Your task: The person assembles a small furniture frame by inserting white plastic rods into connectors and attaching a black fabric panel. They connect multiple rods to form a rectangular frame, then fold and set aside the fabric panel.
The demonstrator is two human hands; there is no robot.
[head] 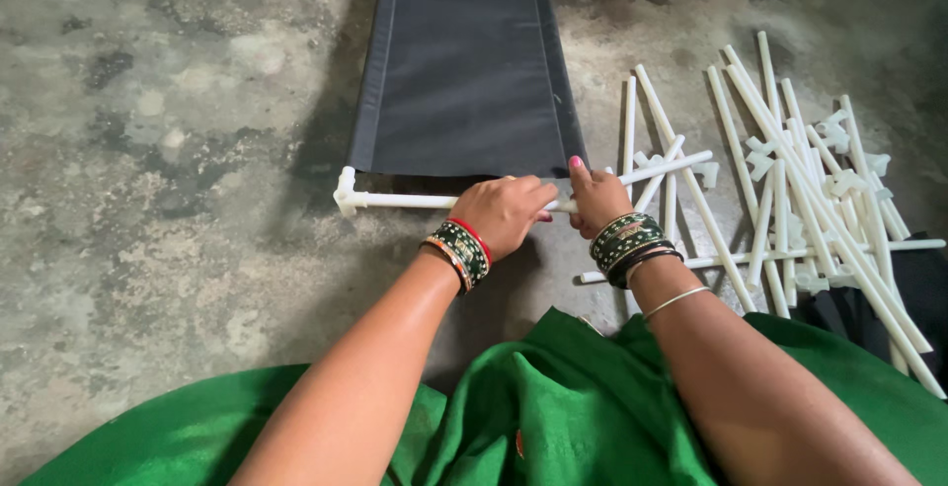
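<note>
A white plastic rod (410,201) lies crosswise on the floor, with a white corner connector (345,193) on its left end. My left hand (504,211) is closed around this rod near its right part. My right hand (595,197) grips the same rod just beside it, thumb raised against the near edge of a black fabric panel (464,61). The panel stretches away from me, its side hems forming sleeves. Both wrists wear green and red bangles.
A loose heap of white rods and connectors (790,190) lies on the concrete floor (148,150) to the right. Dark fabric (923,283) sits at the far right edge. Green cloth (553,407) covers my lap at the bottom.
</note>
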